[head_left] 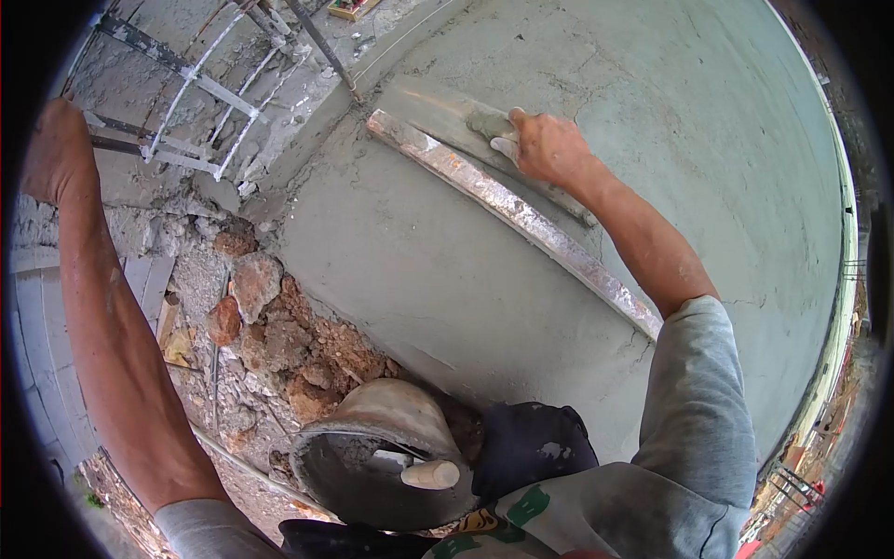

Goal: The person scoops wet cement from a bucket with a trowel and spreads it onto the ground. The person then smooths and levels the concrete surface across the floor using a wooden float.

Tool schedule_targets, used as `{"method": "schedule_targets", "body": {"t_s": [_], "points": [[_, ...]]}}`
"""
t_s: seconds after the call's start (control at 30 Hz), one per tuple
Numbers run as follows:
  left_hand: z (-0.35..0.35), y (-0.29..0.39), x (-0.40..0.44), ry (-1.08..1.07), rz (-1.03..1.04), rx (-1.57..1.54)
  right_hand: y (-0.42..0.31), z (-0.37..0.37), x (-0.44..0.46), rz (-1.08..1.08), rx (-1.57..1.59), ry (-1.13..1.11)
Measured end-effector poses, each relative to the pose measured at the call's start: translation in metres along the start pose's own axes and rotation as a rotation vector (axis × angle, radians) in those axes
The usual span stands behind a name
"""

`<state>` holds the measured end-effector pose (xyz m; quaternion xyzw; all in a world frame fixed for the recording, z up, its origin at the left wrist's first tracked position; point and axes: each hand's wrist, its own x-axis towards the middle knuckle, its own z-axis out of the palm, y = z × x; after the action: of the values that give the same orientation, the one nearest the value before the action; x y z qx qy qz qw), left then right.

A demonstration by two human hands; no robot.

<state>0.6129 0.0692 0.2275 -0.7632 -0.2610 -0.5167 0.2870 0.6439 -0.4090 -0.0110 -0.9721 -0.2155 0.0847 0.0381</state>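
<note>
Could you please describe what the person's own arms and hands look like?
The left hand and right hand are both bare, with no gloves or wristbands showing. Short, plain grey sleeves end near the elbows, leaving the forearms uncovered.

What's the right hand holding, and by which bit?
The right hand grips a long flat float by its handle, which is mostly hidden in the grip.

Long, mortar-smeared float [461,121], flat on grey cement surface [372,233], aslant just beside a pale-stained bar [517,214].
</note>
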Motion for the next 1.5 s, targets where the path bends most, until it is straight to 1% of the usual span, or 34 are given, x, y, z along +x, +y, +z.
{"method": "schedule_targets", "body": {"t_s": [0.07, 0.1, 0.17, 0.2, 0.23, 0.27, 0.33, 0.37, 0.43, 0.5, 0.53, 0.57, 0.63, 0.73, 0.83, 0.87, 0.93, 1.1, 1.17, 1.23, 1.3, 1.4, 1.47, 1.5], "points": [[0.008, -0.002, 0.005, -0.085, -0.015, 0.001, 0.002, 0.005, 0.005, 0.005, -0.024, 0.025], [0.019, -0.014, 0.013, -0.189, -0.004, 0.011, 0.004, 0.0, 0.011, 0.009, -0.013, 0.039], [0.034, -0.022, 0.012, -0.228, 0.029, 0.081, 0.012, 0.001, 0.014, 0.056, -0.002, 0.045], [0.028, -0.018, 0.002, -0.145, 0.035, 0.142, 0.021, 0.0, 0.02, 0.095, -0.008, 0.058], [0.028, -0.015, 0.0, -0.103, -0.019, 0.115, 0.031, -0.003, 0.027, 0.136, -0.012, 0.078], [0.028, -0.013, -0.002, -0.059, -0.071, 0.085, 0.045, -0.009, 0.034, 0.213, -0.012, 0.087], [0.038, -0.021, 0.003, -0.074, -0.271, -0.141, 0.076, -0.013, 0.048, 0.358, -0.003, 0.089], [0.04, -0.023, 0.004, -0.095, -0.264, -0.112, 0.091, -0.01, 0.056, 0.452, 0.018, 0.106], [0.028, -0.014, -0.009, -0.013, -0.12, -0.122, 0.122, -0.011, 0.072, 0.641, 0.038, 0.154], [0.012, -0.003, -0.01, 0.021, -0.149, -0.193, 0.132, -0.019, 0.078, 0.837, 0.148, 0.19], [0.005, 0.003, -0.009, 0.009, -0.252, -0.27, 0.133, -0.021, 0.084, 0.93, 0.21, 0.205], [0.001, 0.007, -0.006, -0.007, -0.354, -0.349, 0.131, -0.025, 0.088, 0.965, 0.28, 0.201], [0.0, 0.008, -0.003, 0.019, -0.316, -0.346, 0.131, -0.034, 0.097, 1.032, 0.406, 0.187], [0.01, -0.001, -0.005, 0.062, -0.178, -0.242, 0.127, -0.031, 0.127, 0.852, 0.459, 0.039], [0.01, -0.002, -0.01, 0.071, -0.067, -0.195, 0.119, -0.002, 0.153, 0.591, 0.178, 0.01], [0.012, -0.004, -0.011, 0.077, -0.033, -0.171, 0.114, -0.001, 0.147, 0.568, 0.204, 0.011], [-0.006, 0.01, -0.013, 0.065, -0.065, -0.161, 0.102, -0.005, 0.122, 0.522, 0.256, 0.023], [-0.024, 0.024, -0.017, -0.007, -0.162, -0.229, 0.065, -0.006, 0.055, 0.2, 0.214, -0.004], [-0.019, 0.022, -0.015, 0.053, -0.143, -0.208, 0.044, -0.008, 0.038, 0.086, 0.207, -0.016], [0.005, 0.013, -0.009, 0.229, -0.08, -0.105, 0.023, -0.007, 0.03, 0.093, 0.219, -0.028], [-0.013, 0.021, -0.011, 0.155, -0.119, -0.133, 0.003, -0.014, 0.015, 0.156, 0.175, -0.027], [-0.018, 0.024, -0.012, 0.063, -0.142, -0.159, 0.007, 0.002, 0.017, 0.086, 0.081, 0.004], [-0.009, 0.016, -0.012, 0.0, -0.193, -0.196, 0.011, -0.002, 0.005, 0.039, 0.073, -0.048], [-0.006, 0.016, -0.012, -0.032, -0.25, -0.24, 0.014, -0.007, -0.003, 0.014, 0.072, -0.066]]}}
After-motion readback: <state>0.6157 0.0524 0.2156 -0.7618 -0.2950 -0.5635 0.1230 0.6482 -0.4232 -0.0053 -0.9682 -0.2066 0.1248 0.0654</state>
